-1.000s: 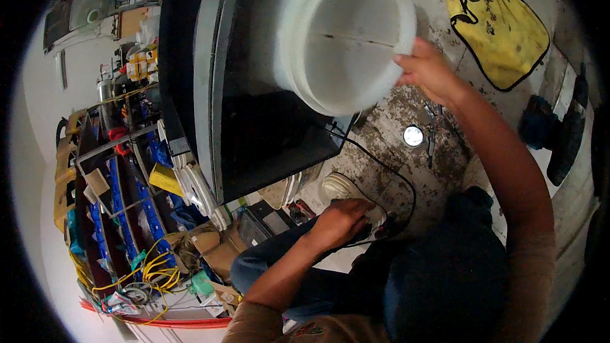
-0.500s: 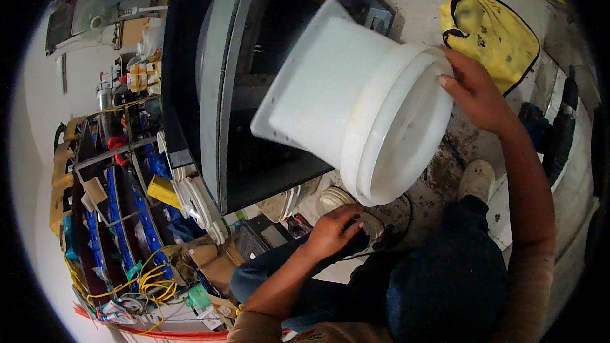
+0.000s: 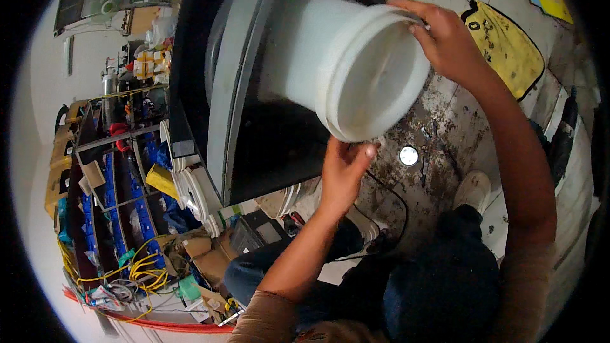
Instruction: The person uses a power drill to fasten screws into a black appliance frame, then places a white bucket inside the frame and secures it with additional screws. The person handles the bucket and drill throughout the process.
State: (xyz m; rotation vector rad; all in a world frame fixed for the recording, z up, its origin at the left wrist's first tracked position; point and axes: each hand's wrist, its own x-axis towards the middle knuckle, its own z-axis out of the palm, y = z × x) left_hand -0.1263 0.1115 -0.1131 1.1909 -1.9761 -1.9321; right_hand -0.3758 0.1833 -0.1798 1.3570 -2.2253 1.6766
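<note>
A white plastic fitting with a wide round collar lies on its side, its far end inside the dark open-fronted box. The box's front edge hides that end. My right hand is closed on the upper right of the collar, the thumb over the rim. Under the collar's lower edge, my left hand holds it from below, fingers partly hidden behind it and thumb stretched to the right.
Left of the box stand shelves with blue bins and coiled yellow cable. A yellow bag lies on the stained floor at the far right. A small round white light or disc and a black cable are near my feet.
The fitting has moved left and away from me, its square-flanged end going into the box. My left hand has risen from near my knee to the collar; my right hand keeps its hold.
</note>
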